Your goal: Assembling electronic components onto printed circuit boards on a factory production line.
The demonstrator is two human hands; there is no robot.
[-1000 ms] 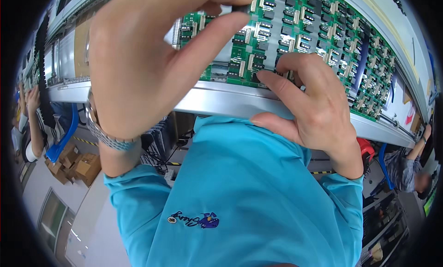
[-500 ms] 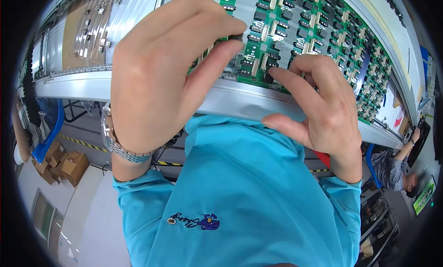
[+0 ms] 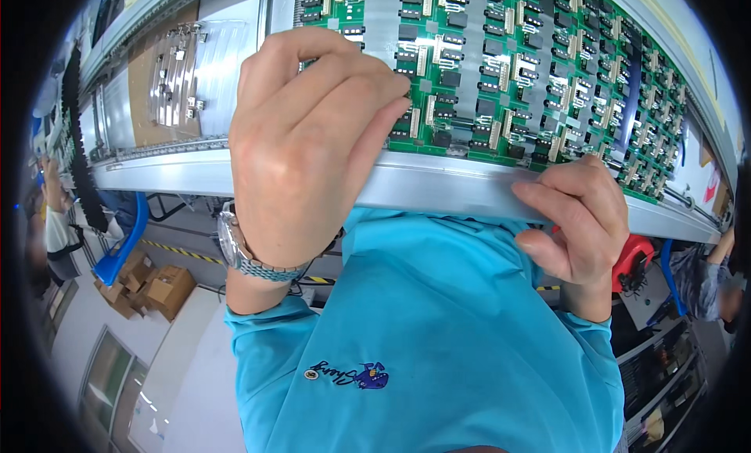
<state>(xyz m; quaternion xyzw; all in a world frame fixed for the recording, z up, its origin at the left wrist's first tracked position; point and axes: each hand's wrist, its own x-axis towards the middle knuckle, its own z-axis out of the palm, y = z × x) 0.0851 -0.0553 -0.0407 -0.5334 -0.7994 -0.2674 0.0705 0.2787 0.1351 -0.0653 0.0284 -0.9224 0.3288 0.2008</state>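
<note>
Green circuit boards lie in rows between the metal rails, covered with black chips, round black jacks and white connectors. My left hand is over the near left end of these boards, thumb and fingers drawn together in a pinch. Whatever sits between its fingertips is hidden by the hand. A metal-band watch is on the left wrist. My right hand is at the near silver rail, fingers bent and thumb held apart. Nothing shows in its grasp.
To the left, a clear plastic tray with small metal parts lies on brown board. Cardboard boxes stand on the floor beyond a blue curved bar. A red object is beside my right wrist. Another person is at the far right.
My right hand has drawn back from the boards to the near rail. My left hand sits slightly lower and further right, still pinched; the dark piece earlier between its fingertips no longer shows.
</note>
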